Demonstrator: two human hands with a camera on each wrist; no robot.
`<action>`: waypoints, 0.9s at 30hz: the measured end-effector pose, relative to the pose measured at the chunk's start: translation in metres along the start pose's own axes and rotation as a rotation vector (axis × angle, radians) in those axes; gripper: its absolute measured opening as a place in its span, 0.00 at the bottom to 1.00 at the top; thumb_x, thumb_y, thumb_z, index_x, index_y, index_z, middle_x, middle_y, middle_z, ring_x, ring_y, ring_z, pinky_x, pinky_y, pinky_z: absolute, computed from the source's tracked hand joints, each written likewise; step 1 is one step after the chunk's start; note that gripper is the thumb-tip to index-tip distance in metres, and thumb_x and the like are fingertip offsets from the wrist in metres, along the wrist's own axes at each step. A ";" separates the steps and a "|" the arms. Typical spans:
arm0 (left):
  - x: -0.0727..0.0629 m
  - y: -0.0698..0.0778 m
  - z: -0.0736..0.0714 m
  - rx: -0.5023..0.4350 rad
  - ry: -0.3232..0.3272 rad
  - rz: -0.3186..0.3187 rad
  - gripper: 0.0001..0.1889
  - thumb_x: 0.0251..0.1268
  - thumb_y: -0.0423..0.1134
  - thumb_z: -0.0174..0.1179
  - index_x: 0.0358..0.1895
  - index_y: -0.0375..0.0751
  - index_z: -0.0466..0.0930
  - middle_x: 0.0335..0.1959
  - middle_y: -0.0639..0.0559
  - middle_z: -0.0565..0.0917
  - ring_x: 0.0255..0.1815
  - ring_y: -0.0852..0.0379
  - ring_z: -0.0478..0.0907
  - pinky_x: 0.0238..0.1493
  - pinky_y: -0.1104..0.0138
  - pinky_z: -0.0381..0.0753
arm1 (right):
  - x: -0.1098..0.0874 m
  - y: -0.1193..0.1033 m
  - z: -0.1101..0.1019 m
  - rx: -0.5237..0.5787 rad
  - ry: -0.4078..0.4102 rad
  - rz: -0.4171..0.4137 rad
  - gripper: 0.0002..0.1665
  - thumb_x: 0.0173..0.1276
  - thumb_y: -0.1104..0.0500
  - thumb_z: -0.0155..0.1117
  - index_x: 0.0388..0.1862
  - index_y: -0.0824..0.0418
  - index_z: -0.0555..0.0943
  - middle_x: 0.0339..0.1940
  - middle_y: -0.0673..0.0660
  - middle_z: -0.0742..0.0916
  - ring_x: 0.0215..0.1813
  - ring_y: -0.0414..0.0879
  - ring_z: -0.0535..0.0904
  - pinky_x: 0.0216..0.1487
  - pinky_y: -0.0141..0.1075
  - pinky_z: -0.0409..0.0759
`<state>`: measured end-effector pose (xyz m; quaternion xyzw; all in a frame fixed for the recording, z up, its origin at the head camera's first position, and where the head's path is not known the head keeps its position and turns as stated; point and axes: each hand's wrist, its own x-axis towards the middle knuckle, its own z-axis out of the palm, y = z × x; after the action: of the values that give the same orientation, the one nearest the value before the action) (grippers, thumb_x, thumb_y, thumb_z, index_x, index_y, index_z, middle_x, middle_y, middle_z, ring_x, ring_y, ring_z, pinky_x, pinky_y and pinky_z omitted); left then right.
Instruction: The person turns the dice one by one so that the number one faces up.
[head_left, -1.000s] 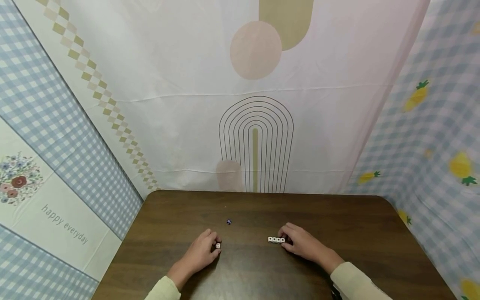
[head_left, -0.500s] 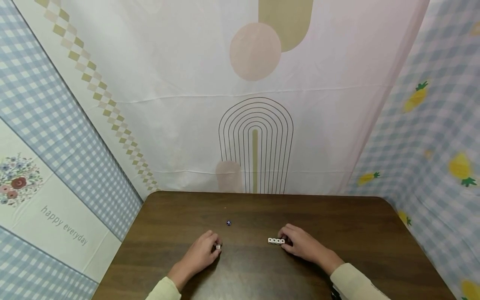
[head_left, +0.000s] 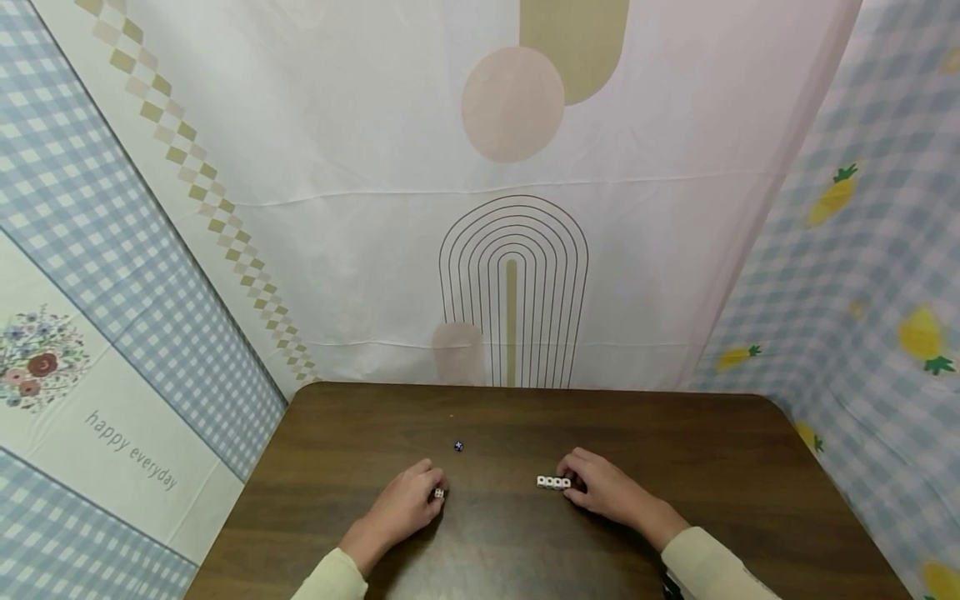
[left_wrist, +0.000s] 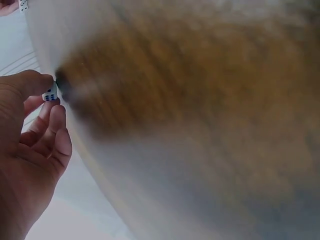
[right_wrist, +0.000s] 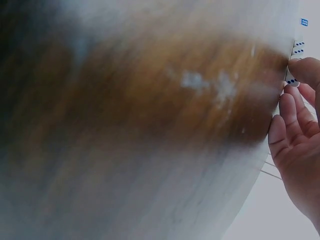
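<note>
In the head view my left hand (head_left: pixel 402 506) pinches a small white die (head_left: pixel 438 493) between thumb and fingers, low over the table. Dark pips show on the same die (left_wrist: pixel 50 95) in the left wrist view. Across from it, a straight row of several white dice (head_left: pixel 549 482) lies on the wood, each top face bearing one large dark pip. My right hand (head_left: pixel 602 485) grips the right end of this row with thumb and forefinger, partly hiding the end die. A blue die (head_left: pixel 459 446) with light pips lies farther back, between the hands and nearer the left one.
The dark wooden table (head_left: pixel 675 442) has rounded far corners. A pale printed cloth (head_left: pixel 375 267) hangs just behind its back edge, and blue checked cloths (head_left: pixel 847 275) hang at both sides. A tiny pale speck lies behind the blue die.
With the white die pinched in it, my left hand has shifted very slightly to the right. The right hand, the row and the blue die stay where they were.
</note>
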<state>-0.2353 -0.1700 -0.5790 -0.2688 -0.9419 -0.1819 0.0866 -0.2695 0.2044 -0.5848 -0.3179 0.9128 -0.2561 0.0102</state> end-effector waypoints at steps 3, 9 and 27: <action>0.000 0.001 0.000 0.020 0.002 0.024 0.06 0.58 0.33 0.72 0.35 0.47 0.84 0.32 0.58 0.74 0.30 0.63 0.74 0.34 0.66 0.78 | -0.001 0.000 0.001 0.001 0.006 -0.005 0.13 0.64 0.63 0.75 0.42 0.53 0.81 0.39 0.44 0.80 0.39 0.33 0.76 0.38 0.30 0.78; 0.003 0.003 0.001 0.056 -0.013 0.039 0.08 0.60 0.36 0.73 0.42 0.46 0.88 0.36 0.56 0.77 0.35 0.59 0.79 0.37 0.64 0.81 | 0.000 0.002 0.002 -0.008 0.001 0.003 0.13 0.64 0.62 0.75 0.43 0.52 0.81 0.39 0.43 0.79 0.39 0.32 0.75 0.39 0.30 0.78; 0.001 0.003 0.004 -0.178 -0.040 -0.107 0.14 0.54 0.34 0.77 0.39 0.45 0.80 0.37 0.56 0.77 0.38 0.62 0.76 0.41 0.64 0.80 | -0.001 0.001 0.002 -0.007 -0.018 0.011 0.12 0.65 0.61 0.74 0.44 0.52 0.81 0.40 0.44 0.79 0.39 0.32 0.75 0.39 0.30 0.78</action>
<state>-0.2350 -0.1656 -0.5815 -0.2282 -0.9366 -0.2637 0.0340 -0.2695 0.2049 -0.5870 -0.3154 0.9152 -0.2501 0.0189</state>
